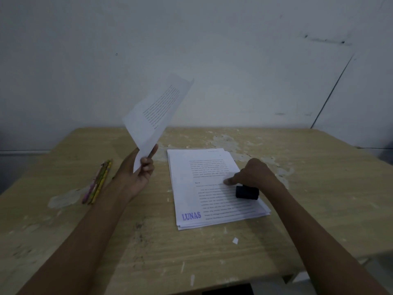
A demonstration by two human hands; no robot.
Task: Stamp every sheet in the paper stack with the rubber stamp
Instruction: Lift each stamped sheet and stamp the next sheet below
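Paper stack (212, 188) on worn wooden table (297, 220); left fingers (146, 165) pinch sheet (155, 113), right fingers (230, 180) grip stamp (246, 192).

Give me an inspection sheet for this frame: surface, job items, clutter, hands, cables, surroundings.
Surface: worn wooden table, veneer flaked near the far edge.
Job's things: paper stack lies flat, top sheet printed with a blue LUNAS stamp mark at its near left corner; black rubber stamp over the stack, at the right hand; a loose sheet held up in the air.
Clutter: pencils lying together left of the stack; small paper scrap near the front.
Hands: left hand pinches the loose sheet; right hand rests a fingertip on the stack, grip on the stamp unclear.
Cables: nothing seen.
Surroundings: bare pale wall, scuffed.
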